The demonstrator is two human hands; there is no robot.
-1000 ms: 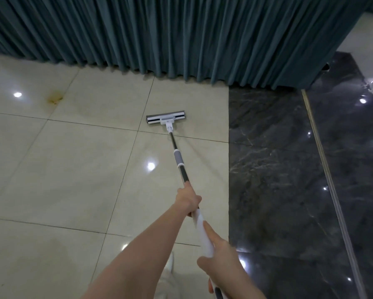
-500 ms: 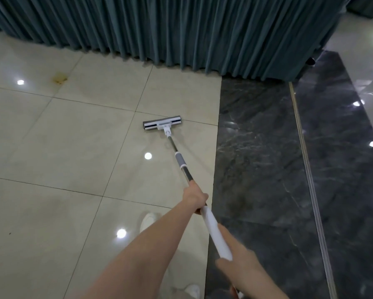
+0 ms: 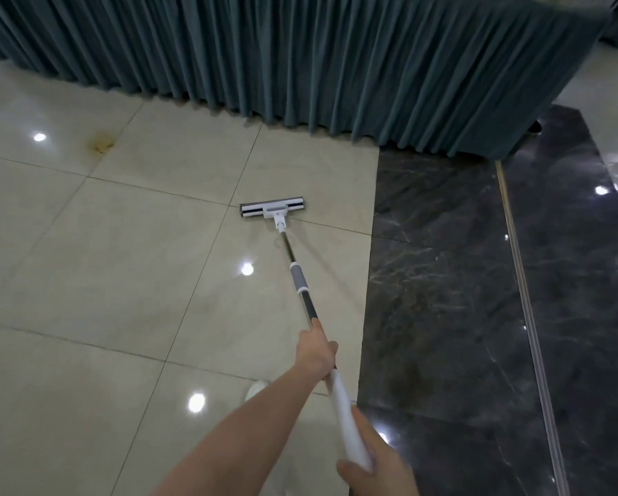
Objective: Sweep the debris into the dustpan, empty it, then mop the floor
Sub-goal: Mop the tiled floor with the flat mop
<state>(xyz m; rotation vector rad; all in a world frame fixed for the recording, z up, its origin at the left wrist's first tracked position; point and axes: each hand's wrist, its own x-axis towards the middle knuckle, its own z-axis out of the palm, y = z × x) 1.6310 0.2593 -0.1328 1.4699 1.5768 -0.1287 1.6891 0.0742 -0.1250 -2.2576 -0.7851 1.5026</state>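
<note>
Plainly, left hand [image 3: 316,352] and right hand [image 3: 377,465] curl round the mop handle [image 3: 302,292].

Left hand [image 3: 316,352], right hand [image 3: 380,467] around mop [image 3: 297,279]

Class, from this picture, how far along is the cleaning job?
Sweeping looks done: the beige tile shows no litter. In hand: left hand and right hand grip the mop, its head flat on that tile. Left: the brown stain near the curtain, apparently not yet mopped.
</note>
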